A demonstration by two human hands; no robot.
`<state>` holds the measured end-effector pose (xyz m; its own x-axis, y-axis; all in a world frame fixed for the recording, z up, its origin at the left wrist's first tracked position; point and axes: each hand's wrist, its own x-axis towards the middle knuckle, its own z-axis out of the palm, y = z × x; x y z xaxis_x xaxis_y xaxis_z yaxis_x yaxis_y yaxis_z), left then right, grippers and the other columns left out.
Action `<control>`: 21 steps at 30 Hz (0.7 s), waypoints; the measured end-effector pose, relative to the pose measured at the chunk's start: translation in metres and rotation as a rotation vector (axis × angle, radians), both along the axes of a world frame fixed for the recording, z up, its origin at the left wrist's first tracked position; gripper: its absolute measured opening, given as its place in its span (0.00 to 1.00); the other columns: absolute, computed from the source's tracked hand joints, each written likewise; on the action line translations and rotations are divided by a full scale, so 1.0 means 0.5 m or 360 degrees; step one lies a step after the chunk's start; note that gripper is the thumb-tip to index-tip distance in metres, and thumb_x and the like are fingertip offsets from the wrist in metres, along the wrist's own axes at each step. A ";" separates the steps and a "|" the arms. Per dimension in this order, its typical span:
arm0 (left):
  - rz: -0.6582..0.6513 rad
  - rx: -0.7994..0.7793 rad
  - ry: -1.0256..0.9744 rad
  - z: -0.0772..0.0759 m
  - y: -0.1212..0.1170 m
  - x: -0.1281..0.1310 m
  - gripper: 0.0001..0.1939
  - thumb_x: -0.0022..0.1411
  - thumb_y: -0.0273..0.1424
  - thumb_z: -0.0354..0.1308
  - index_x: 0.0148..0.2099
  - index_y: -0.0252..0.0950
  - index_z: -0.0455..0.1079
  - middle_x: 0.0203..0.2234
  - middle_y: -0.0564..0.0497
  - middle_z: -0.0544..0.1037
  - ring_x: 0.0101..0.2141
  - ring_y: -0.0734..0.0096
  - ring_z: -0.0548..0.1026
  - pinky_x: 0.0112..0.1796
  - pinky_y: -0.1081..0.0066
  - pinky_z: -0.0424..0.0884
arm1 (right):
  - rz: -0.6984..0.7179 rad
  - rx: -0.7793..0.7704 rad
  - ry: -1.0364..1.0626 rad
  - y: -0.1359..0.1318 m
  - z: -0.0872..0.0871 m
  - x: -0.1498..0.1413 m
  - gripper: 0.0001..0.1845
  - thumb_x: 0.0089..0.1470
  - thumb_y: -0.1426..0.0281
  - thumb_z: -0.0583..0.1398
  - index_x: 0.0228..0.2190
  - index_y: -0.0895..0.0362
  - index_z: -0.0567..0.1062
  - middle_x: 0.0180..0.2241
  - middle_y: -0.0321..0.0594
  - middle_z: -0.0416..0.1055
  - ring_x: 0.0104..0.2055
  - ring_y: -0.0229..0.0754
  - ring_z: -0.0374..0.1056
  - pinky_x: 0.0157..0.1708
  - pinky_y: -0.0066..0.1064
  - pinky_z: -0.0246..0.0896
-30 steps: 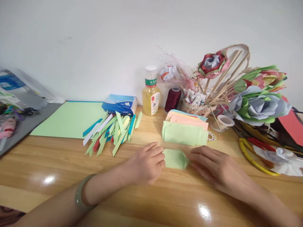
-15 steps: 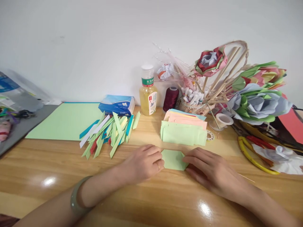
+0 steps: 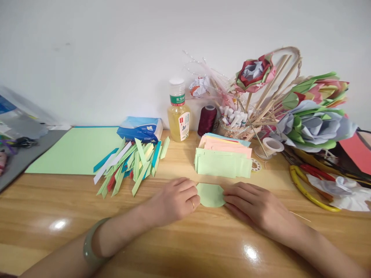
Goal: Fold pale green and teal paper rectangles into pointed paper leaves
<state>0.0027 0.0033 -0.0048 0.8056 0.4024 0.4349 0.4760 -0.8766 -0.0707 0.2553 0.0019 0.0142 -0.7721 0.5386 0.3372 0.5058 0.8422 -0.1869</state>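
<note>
A small piece of light green paper (image 3: 211,195) with folded corners lies on the wooden table between my hands. My left hand (image 3: 176,200), with a ring on one finger, is closed on the paper's left end. At the right end, my right hand (image 3: 255,204) pinches the paper, its fingers together and the thumb mostly hidden. Just behind the paper stands a stack of cut paper pieces (image 3: 223,162), green in front with pink, orange and blue behind. Left of it is a loose pile of folded paper strips (image 3: 131,166) in green, blue, white and red.
Along the wall stand a tissue pack (image 3: 140,129), a drink bottle (image 3: 178,116) and a maroon thread spool (image 3: 206,120). Folded paper flowers (image 3: 313,123) fill the right side, near yellow-handled scissors (image 3: 310,199). A large green sheet (image 3: 69,154) lies at the left.
The right end of the green paper now looks bent, and my right fingers have closed in on it. My left hand stays at the left end. The whole view has shifted slightly.
</note>
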 end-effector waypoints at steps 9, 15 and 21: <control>0.0151 -0.0685 -0.0392 0.009 0.001 0.004 0.04 0.59 0.25 0.57 0.31 0.34 0.69 0.29 0.50 0.74 0.35 0.67 0.69 0.38 0.67 0.68 | -0.0187 -0.0345 0.0109 -0.009 -0.015 -0.004 0.10 0.61 0.73 0.52 0.32 0.57 0.73 0.32 0.41 0.67 0.33 0.39 0.65 0.31 0.30 0.62; 0.0302 -0.0968 -0.0489 0.004 0.003 0.010 0.10 0.48 0.28 0.70 0.31 0.33 0.72 0.29 0.50 0.74 0.37 0.64 0.70 0.38 0.67 0.68 | -0.0315 -0.0610 0.0123 -0.012 -0.013 -0.003 0.10 0.60 0.73 0.51 0.33 0.55 0.72 0.33 0.40 0.67 0.32 0.38 0.66 0.30 0.29 0.62; 0.0343 -0.1049 -0.0585 0.007 0.000 0.017 0.04 0.53 0.25 0.65 0.29 0.35 0.72 0.27 0.52 0.74 0.36 0.67 0.69 0.38 0.68 0.68 | -0.0314 -0.0651 0.0090 -0.014 -0.007 -0.006 0.09 0.60 0.72 0.51 0.33 0.54 0.71 0.32 0.39 0.67 0.33 0.39 0.67 0.31 0.30 0.63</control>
